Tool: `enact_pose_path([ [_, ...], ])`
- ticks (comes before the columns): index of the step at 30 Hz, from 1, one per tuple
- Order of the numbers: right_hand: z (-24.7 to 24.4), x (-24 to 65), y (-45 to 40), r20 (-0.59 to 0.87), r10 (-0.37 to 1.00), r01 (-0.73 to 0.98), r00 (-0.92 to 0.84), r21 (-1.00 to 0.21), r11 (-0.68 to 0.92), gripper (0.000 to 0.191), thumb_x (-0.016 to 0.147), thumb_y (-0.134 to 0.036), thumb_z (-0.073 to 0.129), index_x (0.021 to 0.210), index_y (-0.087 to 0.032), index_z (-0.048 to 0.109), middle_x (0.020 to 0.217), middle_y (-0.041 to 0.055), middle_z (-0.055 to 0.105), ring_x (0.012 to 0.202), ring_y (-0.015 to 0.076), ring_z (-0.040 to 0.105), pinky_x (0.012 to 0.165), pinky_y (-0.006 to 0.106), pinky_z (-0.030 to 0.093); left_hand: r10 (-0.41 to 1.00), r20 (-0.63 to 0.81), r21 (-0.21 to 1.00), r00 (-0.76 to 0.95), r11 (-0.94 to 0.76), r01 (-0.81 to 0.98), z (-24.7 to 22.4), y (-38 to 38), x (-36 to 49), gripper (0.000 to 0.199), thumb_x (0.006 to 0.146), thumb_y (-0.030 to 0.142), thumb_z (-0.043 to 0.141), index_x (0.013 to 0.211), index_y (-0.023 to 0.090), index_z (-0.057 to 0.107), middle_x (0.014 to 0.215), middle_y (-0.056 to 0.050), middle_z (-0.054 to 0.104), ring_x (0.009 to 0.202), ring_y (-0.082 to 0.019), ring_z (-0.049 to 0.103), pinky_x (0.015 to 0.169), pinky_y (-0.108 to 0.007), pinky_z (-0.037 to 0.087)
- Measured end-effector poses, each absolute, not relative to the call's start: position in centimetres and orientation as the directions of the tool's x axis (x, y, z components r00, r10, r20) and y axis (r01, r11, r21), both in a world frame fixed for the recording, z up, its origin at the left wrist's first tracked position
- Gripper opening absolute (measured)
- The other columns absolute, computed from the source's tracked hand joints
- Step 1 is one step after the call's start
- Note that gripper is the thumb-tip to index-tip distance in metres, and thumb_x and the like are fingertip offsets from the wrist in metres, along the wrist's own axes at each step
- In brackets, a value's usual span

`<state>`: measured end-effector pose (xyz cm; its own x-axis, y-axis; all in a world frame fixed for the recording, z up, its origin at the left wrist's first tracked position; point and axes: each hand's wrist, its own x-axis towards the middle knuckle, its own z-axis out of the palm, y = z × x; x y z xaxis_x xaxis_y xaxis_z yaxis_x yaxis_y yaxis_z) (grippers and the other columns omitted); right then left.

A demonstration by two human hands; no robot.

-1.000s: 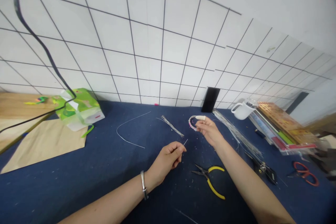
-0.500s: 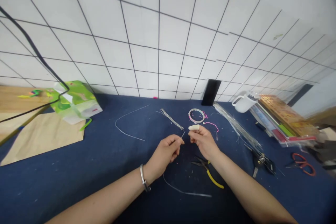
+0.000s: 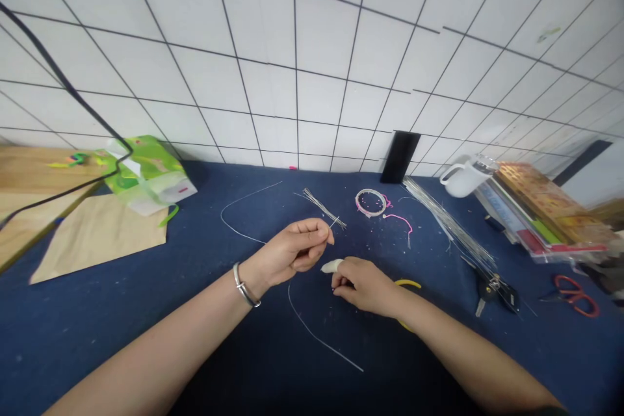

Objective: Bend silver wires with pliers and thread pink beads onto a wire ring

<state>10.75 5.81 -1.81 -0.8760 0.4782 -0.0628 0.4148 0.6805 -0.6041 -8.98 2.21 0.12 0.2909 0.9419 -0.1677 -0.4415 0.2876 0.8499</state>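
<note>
The left hand (image 3: 298, 247) holds a thin wire (image 3: 335, 221) pinched between the thumb and the forefinger, and a short end of it stands out past the fingertips. The right hand (image 3: 364, 285) is just beside, lower and to the right, with its fingers curled in; I cannot tell if something is held inside them. One of its fingers wears a white cover (image 3: 331, 266).

Below the left hand, a curved length of wire (image 3: 325, 345) comes down toward the front; whether it is the same piece, I cannot tell. Behind the hands lies a small bundle of short wires (image 3: 316, 202), and to the left of it one more long, bent wire (image 3: 225, 223). Near the bundle, on the right, there is a round, shallow dish (image 3: 358, 201) with small beads, and beside it a pink strand (image 3: 400, 218).

A yellow handle (image 3: 408, 283) is partly hidden by the right forearm. Farther to the right are a long bundle of wires (image 3: 448, 220), a key (image 3: 480, 307), red-handled scissors (image 3: 578, 296), a white mug (image 3: 461, 181) and a pile of books (image 3: 541, 205). At the far left a green bag (image 3: 151, 166) stands by the wall.
</note>
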Motion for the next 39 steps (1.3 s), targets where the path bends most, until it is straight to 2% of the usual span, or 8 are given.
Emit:
enact_pose_path([
  [11,-2.6,9.6,4.0,0.054,0.286,0.283,-0.957,-0.062,0.957,0.019,0.087,-0.011,0.034,0.085,-0.013,0.054,0.073,0.0073,0.056,0.071,0.0174,0.047,0.067,0.031,0.038,0.962,-0.138,0.833,0.237,0.242,-0.497,-0.4,2.4,-8.5,0.017,0.081,0.032,0.052,0.080,0.016,0.054,0.052,0.005,0.041,0.036,-0.001,0.023,0.037,-0.017,0.014],
  [19,-1.1,10.3,4.2,-0.021,0.255,0.255,-0.967,-0.005,0.967,0.017,0.088,-0.011,0.035,0.088,-0.016,0.051,0.073,0.0048,0.056,0.071,0.0170,0.047,0.061,0.029,0.036,0.963,-0.118,0.824,0.242,0.231,-0.517,-0.9,2.5,-8.3,0.016,0.084,0.031,0.050,0.081,0.015,0.054,0.053,0.005,0.040,0.035,-0.001,0.023,0.037,-0.018,0.013],
  [28,-1.7,10.1,3.1,-0.001,0.268,0.267,-0.963,0.089,0.960,0.019,0.084,-0.007,0.038,0.096,-0.010,0.051,0.075,0.0097,0.056,0.072,0.0206,0.047,0.061,0.033,0.037,0.964,-0.131,0.826,0.233,0.236,-0.511,-1.4,2.5,-8.2,0.016,0.084,0.031,0.049,0.082,0.015,0.054,0.055,0.005,0.042,0.036,-0.001,0.023,0.037,-0.018,0.014],
  [31,-2.1,10.1,3.6,0.017,0.346,0.345,-0.938,-0.046,0.937,0.018,0.082,-0.006,0.038,0.090,-0.011,0.053,0.075,0.0101,0.056,0.073,0.0201,0.047,0.063,0.033,0.037,0.964,-0.136,0.830,0.228,0.236,-0.505,-1.6,2.6,-8.2,0.017,0.083,0.032,0.050,0.082,0.016,0.054,0.055,0.005,0.043,0.035,-0.001,0.023,0.037,-0.017,0.014],
  [34,-2.2,10.7,5.4,0.011,0.504,0.433,-0.863,-0.496,0.752,0.013,0.077,-0.008,0.046,0.084,-0.015,0.054,0.070,0.0036,0.054,0.067,0.0152,0.047,0.063,0.030,0.038,0.969,-0.136,0.841,0.207,0.223,-0.493,-1.7,2.7,-7.9,0.017,0.083,0.033,0.050,0.082,0.015,0.053,0.054,0.006,0.042,0.035,-0.001,0.023,0.037,-0.017,0.014],
  [36,-2.0,11.2,7.0,-0.026,0.614,0.334,-0.789,-0.857,0.393,0.019,0.075,-0.011,0.050,0.093,-0.018,0.052,0.068,-0.0016,0.050,0.061,0.0111,0.046,0.061,0.027,0.038,0.972,-0.141,0.861,0.187,0.214,-0.461,-1.6,2.5,-7.5,0.018,0.083,0.033,0.050,0.082,0.015,0.053,0.053,0.006,0.042,0.035,-0.001,0.023,0.037,-0.017,0.013],
  [37,-1.8,11.4,7.7,-0.043,0.657,0.215,-0.753,-0.959,0.183,0.023,0.076,-0.013,0.050,0.097,-0.019,0.051,0.067,-0.0031,0.049,0.060,0.0098,0.045,0.061,0.026,0.038,0.972,-0.147,0.875,0.183,0.214,-0.434,-1.5,2.4,-7.2,0.019,0.083,0.034,0.050,0.082,0.015,0.054,0.053,0.006,0.041,0.036,-0.001,0.023,0.037,-0.017,0.013],
  [39,-1.7,11.7,8.8,-0.076,0.720,-0.056,-0.690,-0.986,-0.158,0.024,0.077,-0.015,0.052,0.100,-0.020,0.051,0.066,-0.0044,0.045,0.058,0.0085,0.044,0.060,0.025,0.038,0.967,-0.163,0.906,0.195,0.225,-0.359,-1.3,1.9,-6.5,0.021,0.082,0.036,0.050,0.082,0.015,0.054,0.053,0.006,0.042,0.037,-0.001,0.025,0.036,-0.017,0.013],
])
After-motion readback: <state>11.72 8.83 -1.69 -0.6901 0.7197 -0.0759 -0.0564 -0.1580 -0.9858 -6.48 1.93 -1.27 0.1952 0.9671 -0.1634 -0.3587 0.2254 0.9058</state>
